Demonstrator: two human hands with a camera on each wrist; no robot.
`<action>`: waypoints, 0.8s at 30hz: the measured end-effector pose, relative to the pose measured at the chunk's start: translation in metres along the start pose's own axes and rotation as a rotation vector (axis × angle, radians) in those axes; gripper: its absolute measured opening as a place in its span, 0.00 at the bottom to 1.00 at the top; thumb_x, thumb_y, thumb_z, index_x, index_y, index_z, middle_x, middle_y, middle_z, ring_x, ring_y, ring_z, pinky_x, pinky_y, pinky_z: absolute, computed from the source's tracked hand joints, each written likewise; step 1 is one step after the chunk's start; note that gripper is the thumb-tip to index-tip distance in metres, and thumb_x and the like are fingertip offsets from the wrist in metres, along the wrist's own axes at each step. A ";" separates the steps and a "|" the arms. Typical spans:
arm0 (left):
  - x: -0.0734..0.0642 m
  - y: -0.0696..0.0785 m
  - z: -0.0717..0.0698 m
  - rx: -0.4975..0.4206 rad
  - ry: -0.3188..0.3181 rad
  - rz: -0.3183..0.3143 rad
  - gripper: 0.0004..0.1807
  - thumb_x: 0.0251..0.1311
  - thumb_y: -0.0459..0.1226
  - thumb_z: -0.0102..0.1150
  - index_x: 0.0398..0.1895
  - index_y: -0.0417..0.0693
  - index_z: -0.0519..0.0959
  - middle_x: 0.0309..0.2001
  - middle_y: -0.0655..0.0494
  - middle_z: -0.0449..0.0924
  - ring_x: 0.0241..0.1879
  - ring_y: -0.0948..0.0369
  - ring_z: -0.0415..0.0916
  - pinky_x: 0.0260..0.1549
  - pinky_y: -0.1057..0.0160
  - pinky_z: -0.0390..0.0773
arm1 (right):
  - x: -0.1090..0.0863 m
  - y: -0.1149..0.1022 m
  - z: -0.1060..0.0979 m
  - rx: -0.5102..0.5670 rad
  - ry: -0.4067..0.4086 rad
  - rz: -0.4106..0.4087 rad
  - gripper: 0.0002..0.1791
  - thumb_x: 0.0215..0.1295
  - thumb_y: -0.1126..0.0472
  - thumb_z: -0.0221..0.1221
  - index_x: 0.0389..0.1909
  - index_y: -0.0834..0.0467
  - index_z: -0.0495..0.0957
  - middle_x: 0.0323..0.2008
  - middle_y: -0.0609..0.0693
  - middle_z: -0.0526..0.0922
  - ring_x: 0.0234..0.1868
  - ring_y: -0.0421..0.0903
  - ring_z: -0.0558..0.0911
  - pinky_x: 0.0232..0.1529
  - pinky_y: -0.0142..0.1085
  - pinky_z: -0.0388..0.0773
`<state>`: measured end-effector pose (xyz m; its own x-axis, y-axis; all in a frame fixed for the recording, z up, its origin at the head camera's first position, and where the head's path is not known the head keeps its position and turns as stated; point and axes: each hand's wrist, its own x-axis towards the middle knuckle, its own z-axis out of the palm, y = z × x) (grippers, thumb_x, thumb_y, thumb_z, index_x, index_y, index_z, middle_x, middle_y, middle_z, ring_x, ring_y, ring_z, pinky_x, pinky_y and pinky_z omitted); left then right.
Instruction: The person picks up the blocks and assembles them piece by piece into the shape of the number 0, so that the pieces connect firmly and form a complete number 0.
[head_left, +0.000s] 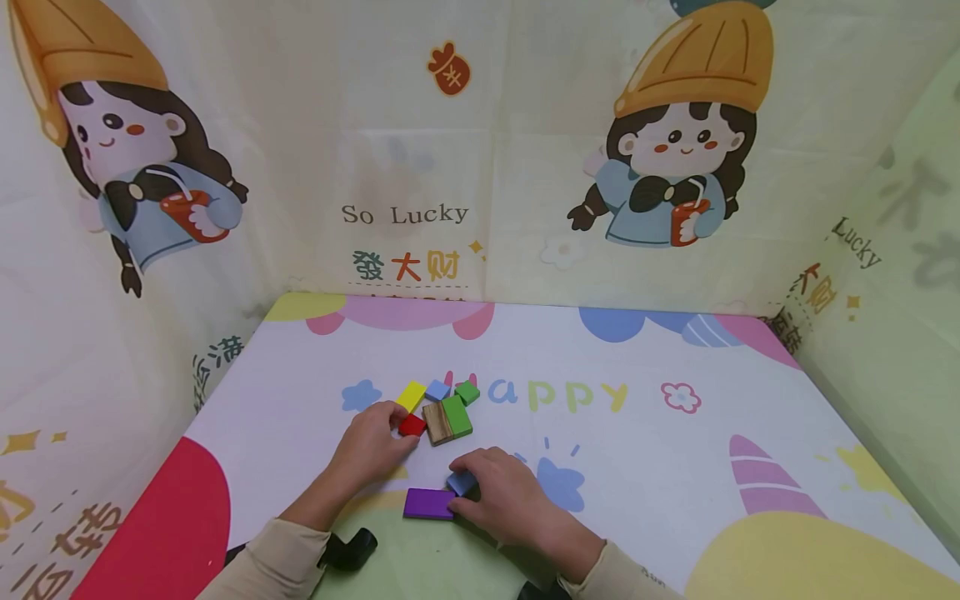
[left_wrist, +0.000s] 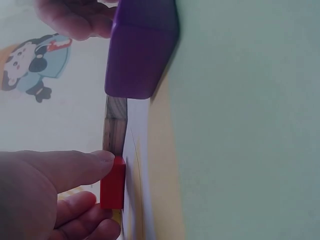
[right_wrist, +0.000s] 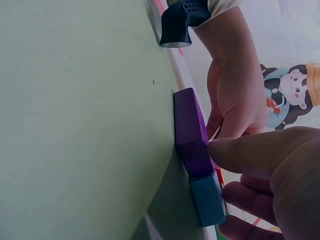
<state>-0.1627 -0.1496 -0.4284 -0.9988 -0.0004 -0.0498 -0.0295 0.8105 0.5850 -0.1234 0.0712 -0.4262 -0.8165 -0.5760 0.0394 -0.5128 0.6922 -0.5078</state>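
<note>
My left hand (head_left: pixel 375 442) pinches a small red block (head_left: pixel 412 425) between thumb and fingers, at the near left of a flat cluster of blocks. In it lie a wood-grain block (head_left: pixel 438 423), a green block (head_left: pixel 457 416), a yellow block (head_left: pixel 411 396), a small blue block (head_left: pixel 437 390) and a small green block (head_left: pixel 467 392). Nearer me, my right hand (head_left: pixel 504 498) grips another blue block (right_wrist: pixel 207 200) with its fingers, while its thumb touches the end of a long purple block (head_left: pixel 428 503). Purple and blue blocks meet at one corner in the right wrist view.
The blocks lie on a printed table mat (head_left: pixel 637 467). A patterned cloth (head_left: pixel 540 167) stands behind and at both sides. A black wrist device (head_left: pixel 352 550) sits by the left sleeve, close to the table.
</note>
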 end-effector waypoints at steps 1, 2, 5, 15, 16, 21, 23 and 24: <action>0.000 0.000 0.000 0.000 -0.001 0.001 0.21 0.53 0.37 0.74 0.48 0.37 0.79 0.38 0.51 0.77 0.40 0.54 0.74 0.41 0.55 0.82 | 0.000 0.000 0.000 0.001 -0.001 -0.001 0.20 0.62 0.51 0.69 0.53 0.55 0.81 0.48 0.44 0.82 0.47 0.39 0.76 0.46 0.34 0.76; 0.000 0.000 0.000 -0.003 -0.001 0.004 0.21 0.53 0.37 0.74 0.48 0.37 0.79 0.38 0.51 0.77 0.40 0.54 0.74 0.41 0.54 0.82 | 0.000 0.000 0.000 0.000 0.000 -0.003 0.20 0.62 0.51 0.69 0.53 0.55 0.81 0.48 0.44 0.82 0.47 0.39 0.76 0.46 0.34 0.76; 0.001 -0.001 0.000 -0.007 -0.003 0.012 0.20 0.54 0.37 0.73 0.47 0.37 0.79 0.38 0.51 0.78 0.39 0.54 0.74 0.40 0.54 0.81 | 0.000 0.001 0.000 0.000 0.002 -0.006 0.20 0.62 0.51 0.69 0.52 0.55 0.81 0.47 0.44 0.82 0.47 0.39 0.76 0.46 0.33 0.76; 0.001 -0.001 0.001 -0.018 -0.005 0.024 0.17 0.54 0.35 0.71 0.45 0.37 0.80 0.37 0.51 0.77 0.38 0.54 0.73 0.39 0.55 0.81 | 0.000 0.001 0.001 -0.002 0.012 -0.012 0.20 0.62 0.52 0.69 0.52 0.55 0.81 0.48 0.45 0.83 0.47 0.40 0.77 0.46 0.33 0.77; 0.001 -0.001 0.001 -0.020 -0.005 0.023 0.17 0.54 0.34 0.71 0.45 0.37 0.80 0.37 0.51 0.77 0.39 0.54 0.73 0.39 0.54 0.81 | 0.000 0.001 0.001 -0.002 0.012 -0.012 0.20 0.62 0.52 0.69 0.52 0.55 0.81 0.47 0.45 0.83 0.47 0.40 0.77 0.46 0.33 0.77; 0.001 -0.001 0.001 -0.024 -0.010 0.013 0.17 0.54 0.34 0.71 0.46 0.37 0.80 0.38 0.51 0.78 0.39 0.54 0.74 0.40 0.54 0.82 | 0.000 0.000 0.000 -0.003 0.009 -0.008 0.20 0.62 0.52 0.69 0.52 0.55 0.81 0.47 0.44 0.83 0.46 0.39 0.76 0.45 0.33 0.77; 0.001 -0.001 0.001 -0.026 -0.014 0.009 0.17 0.55 0.33 0.70 0.47 0.37 0.80 0.38 0.51 0.78 0.39 0.54 0.73 0.40 0.54 0.81 | 0.000 0.000 0.000 -0.004 0.007 -0.006 0.20 0.62 0.52 0.69 0.53 0.55 0.81 0.47 0.44 0.83 0.46 0.39 0.76 0.46 0.33 0.77; 0.001 -0.001 0.000 -0.027 -0.016 0.008 0.17 0.55 0.33 0.70 0.47 0.37 0.80 0.39 0.51 0.78 0.39 0.54 0.73 0.40 0.54 0.81 | 0.000 0.000 0.000 -0.004 0.006 -0.005 0.20 0.62 0.52 0.69 0.53 0.55 0.81 0.47 0.44 0.83 0.46 0.39 0.76 0.46 0.33 0.77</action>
<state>-0.1635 -0.1501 -0.4294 -0.9982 0.0156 -0.0582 -0.0230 0.7944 0.6070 -0.1231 0.0714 -0.4263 -0.8154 -0.5770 0.0473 -0.5181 0.6908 -0.5044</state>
